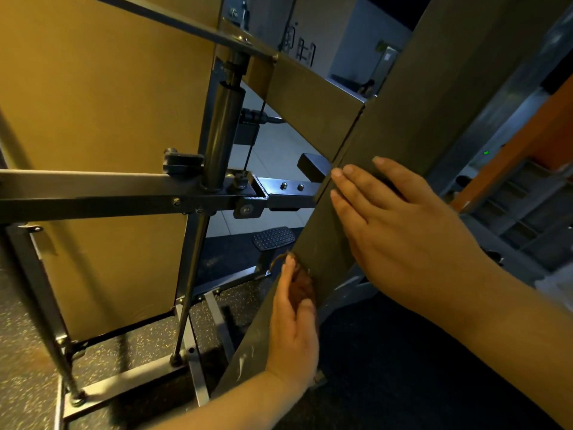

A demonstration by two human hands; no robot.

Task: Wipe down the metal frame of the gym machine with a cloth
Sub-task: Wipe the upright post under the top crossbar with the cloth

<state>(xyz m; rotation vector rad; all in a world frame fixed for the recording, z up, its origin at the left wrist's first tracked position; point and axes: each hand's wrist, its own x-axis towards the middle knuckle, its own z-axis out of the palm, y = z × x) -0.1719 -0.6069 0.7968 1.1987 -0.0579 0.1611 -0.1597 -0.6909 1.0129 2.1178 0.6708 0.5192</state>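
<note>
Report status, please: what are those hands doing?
Left hand holds cloth against slanted metal beam. Right hand flat on beam. Nothing blocking.

Dim scene is lit warmly from the left; soft shadows are cast on floor [31,336]. Edges are bent, right side blurred.

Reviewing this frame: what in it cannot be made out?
Head view:
- Brown cloth: mostly covered by the left hand gripping it against the wide grey metal upright.
- Right hand: its palm is pressed flat on that upright, unseen.
- Black markings on the far grey panel: too blurred to read.
</note>
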